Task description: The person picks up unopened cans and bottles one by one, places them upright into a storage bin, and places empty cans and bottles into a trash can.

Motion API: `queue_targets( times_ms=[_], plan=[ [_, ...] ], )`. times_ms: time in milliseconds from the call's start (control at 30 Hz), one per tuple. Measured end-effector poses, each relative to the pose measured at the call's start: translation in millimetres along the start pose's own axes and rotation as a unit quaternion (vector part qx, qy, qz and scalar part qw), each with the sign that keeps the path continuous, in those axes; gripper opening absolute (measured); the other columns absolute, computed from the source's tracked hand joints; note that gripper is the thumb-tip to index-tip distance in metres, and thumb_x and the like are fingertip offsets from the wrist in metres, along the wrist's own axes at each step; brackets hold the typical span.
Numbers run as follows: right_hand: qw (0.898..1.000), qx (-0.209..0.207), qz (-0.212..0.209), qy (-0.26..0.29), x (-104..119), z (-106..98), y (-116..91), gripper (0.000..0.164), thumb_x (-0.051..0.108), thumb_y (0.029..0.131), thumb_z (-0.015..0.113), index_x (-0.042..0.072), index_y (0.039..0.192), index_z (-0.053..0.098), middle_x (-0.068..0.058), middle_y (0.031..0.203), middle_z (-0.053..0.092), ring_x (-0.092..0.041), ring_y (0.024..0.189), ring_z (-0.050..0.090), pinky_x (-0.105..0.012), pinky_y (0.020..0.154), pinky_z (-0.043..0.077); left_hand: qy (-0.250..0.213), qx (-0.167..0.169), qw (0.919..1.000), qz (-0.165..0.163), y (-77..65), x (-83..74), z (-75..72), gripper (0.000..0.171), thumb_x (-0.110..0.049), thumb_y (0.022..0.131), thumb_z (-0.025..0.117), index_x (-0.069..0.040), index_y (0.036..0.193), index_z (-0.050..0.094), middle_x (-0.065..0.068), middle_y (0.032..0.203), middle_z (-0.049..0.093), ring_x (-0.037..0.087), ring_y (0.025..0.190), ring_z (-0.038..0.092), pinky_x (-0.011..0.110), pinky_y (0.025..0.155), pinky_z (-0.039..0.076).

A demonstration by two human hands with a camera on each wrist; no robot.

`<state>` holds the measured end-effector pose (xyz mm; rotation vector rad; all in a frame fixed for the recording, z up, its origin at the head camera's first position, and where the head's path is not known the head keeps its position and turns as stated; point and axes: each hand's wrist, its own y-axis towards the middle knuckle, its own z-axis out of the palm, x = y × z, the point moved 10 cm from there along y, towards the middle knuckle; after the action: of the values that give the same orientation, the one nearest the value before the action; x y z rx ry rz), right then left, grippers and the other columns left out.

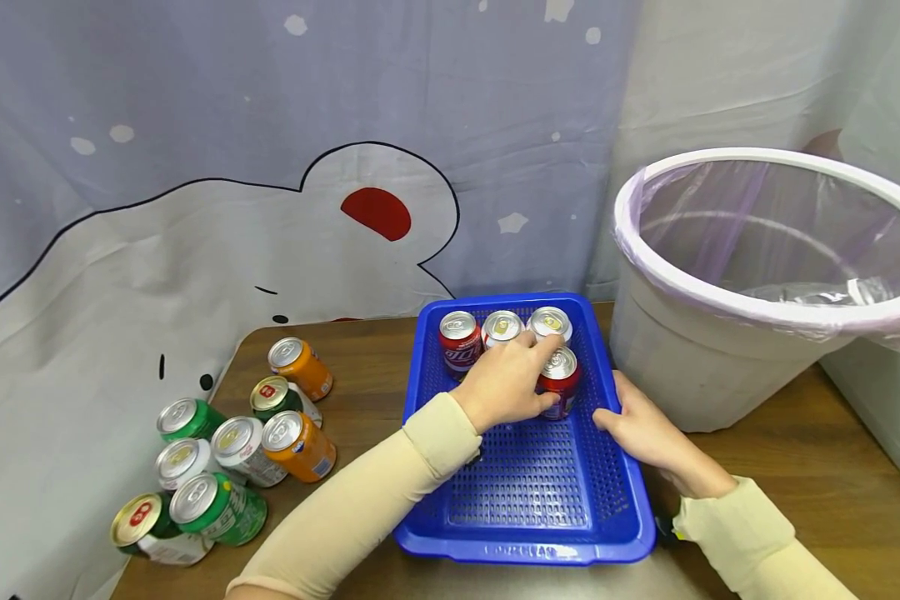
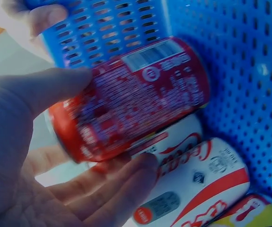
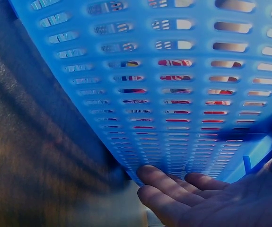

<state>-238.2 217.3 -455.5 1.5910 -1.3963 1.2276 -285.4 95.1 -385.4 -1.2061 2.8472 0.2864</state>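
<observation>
A blue perforated plastic basket [image 1: 521,542] holds several drink cans in its far half. My left hand [image 1: 504,379] reaches over it and holds a dark red soda can [image 1: 560,385] between thumb and fingers; the left wrist view shows its printed side and barcode. Just beyond stand two white-topped cans, one of them a white can [image 2: 206,179] with red lettering. Another red can [image 1: 459,343] stands at the back left corner. With my right hand [image 1: 643,429] I grip the basket's right rim, thumb inside and fingers against the outer wall.
Several cans stand on the wooden table at the left, among them an orange can [image 1: 313,454] and a green can [image 1: 228,510]. A large white bin [image 1: 671,358] with a clear liner stands right of the basket. Behind hangs a printed curtain [image 1: 525,167].
</observation>
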Motion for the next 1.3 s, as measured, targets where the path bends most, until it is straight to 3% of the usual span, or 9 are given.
queue_targets(
  times_ms=[333, 600, 800, 1033, 1167, 1300],
  plan=[
    [1.000, 0.001, -0.001, 0.000, 1.0, 0.8, 0.2, 0.056, -0.005, 0.090, 0.052, -0.014, 0.141, 0.030, -0.037, 0.125, 0.059, -0.031, 0.094, 0.070, -0.040, 0.074, 0.063, -0.022, -0.016, 0.9996, 0.012, -16.5, 4.1, -24.0, 0.067, -0.049, 0.084, 0.081, -0.017, 0.139, 0.058, 0.006, 0.124, 0.068, 0.019, 0.097, 0.071, 0.039, 0.082, 0.060],
    [1.000, -0.001, -0.001, -0.005, 0.7, 0.3, 0.3, 0.058, -0.006, 0.089, 0.052, -0.014, 0.142, 0.030, -0.037, 0.126, 0.058, -0.031, 0.095, 0.069, -0.042, 0.075, 0.062, -0.053, -0.036, 0.9979, -0.010, -42.4, 15.1, -53.9, 0.059, -0.048, 0.085, 0.081, -0.020, 0.133, 0.063, 0.000, 0.119, 0.070, 0.014, 0.091, 0.069, 0.036, 0.076, 0.059],
    [1.000, -0.004, 0.001, -0.004, 1.1, 0.2, -0.3, 0.058, -0.006, 0.088, 0.052, -0.014, 0.141, 0.031, -0.037, 0.126, 0.058, -0.031, 0.095, 0.069, -0.041, 0.075, 0.062, -0.050, -0.087, 0.9948, -0.016, -64.4, 23.9, -77.1, 0.054, -0.047, 0.084, 0.081, -0.019, 0.128, 0.065, -0.002, 0.107, 0.068, 0.012, 0.078, 0.062, 0.032, 0.066, 0.054],
    [1.000, -0.009, -0.004, -0.021, 2.2, -1.6, 0.5, 0.057, -0.005, 0.088, 0.053, -0.015, 0.141, 0.032, -0.036, 0.126, 0.058, -0.030, 0.096, 0.068, -0.037, 0.075, 0.060, -0.070, -0.130, 0.9887, -0.029, -93.9, 38.0, -88.8, 0.051, -0.044, 0.085, 0.081, -0.020, 0.128, 0.067, -0.004, 0.112, 0.069, 0.011, 0.086, 0.066, 0.031, 0.072, 0.058],
    [1.000, -0.010, -0.003, -0.023, 2.0, -2.1, 0.3, 0.057, -0.005, 0.088, 0.053, -0.014, 0.140, 0.034, -0.035, 0.126, 0.059, -0.030, 0.096, 0.067, -0.035, 0.075, 0.059, -0.067, -0.147, 0.9853, -0.054, -113.2, 50.1, -93.1, 0.051, -0.043, 0.084, 0.083, -0.018, 0.127, 0.068, -0.004, 0.114, 0.070, 0.012, 0.090, 0.068, 0.034, 0.073, 0.058],
    [1.000, -0.011, -0.003, -0.022, 2.2, -1.7, 0.0, 0.056, -0.005, 0.088, 0.054, -0.014, 0.140, 0.035, -0.034, 0.125, 0.059, -0.030, 0.095, 0.068, -0.035, 0.075, 0.059, -0.043, -0.164, 0.9814, -0.090, -136.3, 65.3, -97.6, 0.055, -0.045, 0.084, 0.083, -0.018, 0.128, 0.068, -0.003, 0.115, 0.070, 0.013, 0.080, 0.066, 0.033, 0.065, 0.055]
  ],
)
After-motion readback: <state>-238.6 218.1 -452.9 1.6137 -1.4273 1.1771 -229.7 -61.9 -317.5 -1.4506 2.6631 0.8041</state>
